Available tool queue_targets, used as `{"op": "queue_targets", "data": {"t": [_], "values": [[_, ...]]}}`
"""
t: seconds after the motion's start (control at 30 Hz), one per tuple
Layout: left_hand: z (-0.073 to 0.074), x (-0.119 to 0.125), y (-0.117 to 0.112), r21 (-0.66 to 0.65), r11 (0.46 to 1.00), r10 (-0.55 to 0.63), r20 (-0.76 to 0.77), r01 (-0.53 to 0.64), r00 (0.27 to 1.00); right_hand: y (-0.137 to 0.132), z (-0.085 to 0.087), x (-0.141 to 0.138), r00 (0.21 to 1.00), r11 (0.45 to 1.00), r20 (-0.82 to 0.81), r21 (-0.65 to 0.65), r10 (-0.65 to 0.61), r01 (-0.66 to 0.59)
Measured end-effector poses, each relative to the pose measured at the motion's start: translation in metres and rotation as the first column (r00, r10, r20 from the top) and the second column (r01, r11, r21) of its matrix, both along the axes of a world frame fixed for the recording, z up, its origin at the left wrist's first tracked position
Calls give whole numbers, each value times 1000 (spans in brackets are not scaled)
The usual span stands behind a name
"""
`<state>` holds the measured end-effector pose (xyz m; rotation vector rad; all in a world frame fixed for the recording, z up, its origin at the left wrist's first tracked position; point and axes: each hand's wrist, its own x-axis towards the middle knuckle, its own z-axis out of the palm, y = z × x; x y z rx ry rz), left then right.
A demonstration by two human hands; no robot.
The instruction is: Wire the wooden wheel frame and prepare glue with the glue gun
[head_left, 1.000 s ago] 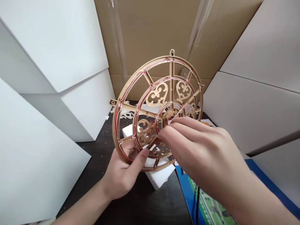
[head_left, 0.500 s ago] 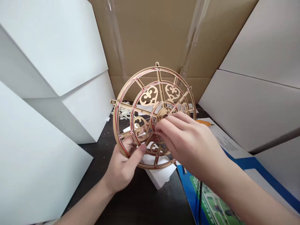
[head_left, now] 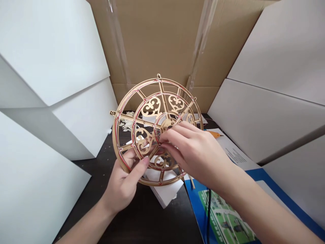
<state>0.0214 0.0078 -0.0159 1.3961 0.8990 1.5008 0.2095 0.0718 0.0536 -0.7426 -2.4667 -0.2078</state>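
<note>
A round golden openwork wheel (head_left: 142, 98) with scroll ornaments and a thin red wire along its rings is held upright over a dark table (head_left: 142, 220). My left hand (head_left: 124, 184) grips its lower left rim, thumb on the front. My right hand (head_left: 195, 154) reaches in from the right. Its fingertips are pinched together at the wheel's hub; what they pinch is too small to make out.
White foam boards (head_left: 50, 51) lean at left and right, with a brown cardboard box (head_left: 157, 40) behind. A white foam block (head_left: 165, 191) lies under the wheel. A blue and green printed sheet (head_left: 220, 217) with a black cable lies at the right. Pale scraps (head_left: 127, 123) lie at the back.
The wheel and both hands sit lower and further left in view than before. The grip of each hand is unchanged.
</note>
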Motion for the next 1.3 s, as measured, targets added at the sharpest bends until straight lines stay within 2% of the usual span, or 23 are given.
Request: {"op": "queue_targets", "data": {"t": [0.13,0.37,0.5,0.6,0.87,1.03,1.23,1.3], "values": [[1,2,-1,3,1000,-10,19,10,1000,-1,0,-2,999,1000,-28,3,-24,24],[-2,0,-6,-8,1000,13,-22,-13,1000,-2,4,-2,980,978,-197,-198,24,-64],[-3,-2,-6,-2,1000,24,-57,-25,998,-3,5,-1,979,969,-206,-239,8,-58],[-3,-2,-6,-6,1000,13,-24,-13,1000,-3,4,-1,980,970,-197,-241,-16,-33],[-9,-2,-3,-8,1000,-9,27,10,1000,-4,0,-3,985,989,-171,-145,-5,-20],[-12,-1,2,-19,1000,10,114,-7,993,0,-7,-6,989,996,-149,-86,14,-27],[-18,0,6,-56,997,51,144,-43,988,4,-12,-7,999,988,-1,151,45,-44],[-20,1,7,-53,998,49,144,-42,988,5,-12,-7,998,980,26,192,50,-54]]}}
